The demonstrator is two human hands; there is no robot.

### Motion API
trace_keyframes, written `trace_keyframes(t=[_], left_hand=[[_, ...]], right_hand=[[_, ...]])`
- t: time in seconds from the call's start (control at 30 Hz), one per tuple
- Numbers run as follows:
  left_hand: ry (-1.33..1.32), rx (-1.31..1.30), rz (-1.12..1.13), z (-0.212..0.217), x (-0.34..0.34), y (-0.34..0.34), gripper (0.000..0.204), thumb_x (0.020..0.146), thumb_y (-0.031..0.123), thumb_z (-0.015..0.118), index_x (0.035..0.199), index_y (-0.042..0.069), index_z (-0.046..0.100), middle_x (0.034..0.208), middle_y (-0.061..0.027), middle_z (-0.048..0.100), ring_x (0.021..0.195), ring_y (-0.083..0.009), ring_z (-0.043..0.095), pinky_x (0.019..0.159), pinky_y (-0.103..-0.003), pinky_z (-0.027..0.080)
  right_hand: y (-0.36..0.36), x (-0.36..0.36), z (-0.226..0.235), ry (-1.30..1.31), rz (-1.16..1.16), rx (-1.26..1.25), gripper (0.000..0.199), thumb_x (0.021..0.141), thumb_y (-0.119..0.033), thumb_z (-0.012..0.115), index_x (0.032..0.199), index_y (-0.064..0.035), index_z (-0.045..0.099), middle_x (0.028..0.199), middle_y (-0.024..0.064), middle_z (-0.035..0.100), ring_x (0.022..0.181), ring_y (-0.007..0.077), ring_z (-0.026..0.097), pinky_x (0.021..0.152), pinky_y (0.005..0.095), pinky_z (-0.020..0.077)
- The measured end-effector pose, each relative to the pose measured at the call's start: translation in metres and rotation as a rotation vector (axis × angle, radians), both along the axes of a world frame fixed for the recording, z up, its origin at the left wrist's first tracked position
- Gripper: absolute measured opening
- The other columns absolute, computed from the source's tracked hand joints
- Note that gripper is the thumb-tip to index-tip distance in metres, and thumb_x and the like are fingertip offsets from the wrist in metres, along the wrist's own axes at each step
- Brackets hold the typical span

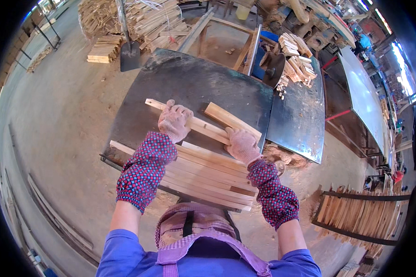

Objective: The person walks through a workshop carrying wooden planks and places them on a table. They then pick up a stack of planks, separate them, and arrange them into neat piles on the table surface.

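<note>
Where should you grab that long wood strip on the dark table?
Probably near both ends, from above. The wood strip is long, thin and lies flat on the metal table, so the left hand and right hand spread apart keep it level.

The work surface is a dark metal table (189,83) standing on a dusty concrete floor (64,120). A stack of long wooden slats (208,177) lies flat along its near edge. One shorter wooden piece (231,119) rests on the plate behind the stack. A second metal table (300,124) adjoins on the right, carrying a heap of short wood offcuts (298,62) at its far end
</note>
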State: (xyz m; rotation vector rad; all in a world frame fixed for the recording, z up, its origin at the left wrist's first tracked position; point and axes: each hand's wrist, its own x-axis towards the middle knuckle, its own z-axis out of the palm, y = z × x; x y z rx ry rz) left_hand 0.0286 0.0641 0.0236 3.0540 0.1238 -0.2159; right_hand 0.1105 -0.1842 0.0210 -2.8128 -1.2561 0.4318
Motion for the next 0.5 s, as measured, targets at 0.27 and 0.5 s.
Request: trace_keyframes(t=[0.27, 0.5], left_hand=[[-0.654, 0.015, -0.146, -0.014, -0.026, 0.01, 0.04, 0.065, 0.022, 0.073, 0.101, 0.016, 0.056, 0.105, -0.0029, 0.055, 0.116, -0.0209, 0.049, 0.114, -0.051, 0.026], [-0.858, -0.082, 0.221, 0.024, -0.02, -0.021, 0.079, 0.066, 0.025, 0.079, 0.133, 0.006, 0.042, 0.138, -0.0178, 0.04, 0.128, -0.0397, 0.038, 0.111, -0.055, 0.028]], right_hand=[[-0.009, -0.012, -0.008, -0.378, 0.104, 0.346, 0.054, 0.072, -0.022, 0.071, 0.121, -0.006, 0.054, 0.12, 0.0115, 0.059, 0.111, 0.0284, 0.057, 0.094, 0.0432, 0.0463], [0.0, 0.031, 0.028, -0.226, -0.044, 0.426, 0.049, 0.073, -0.016, 0.07, 0.119, -0.0076, 0.058, 0.113, 0.0147, 0.065, 0.106, 0.0328, 0.062, 0.092, 0.0419, 0.0493]])
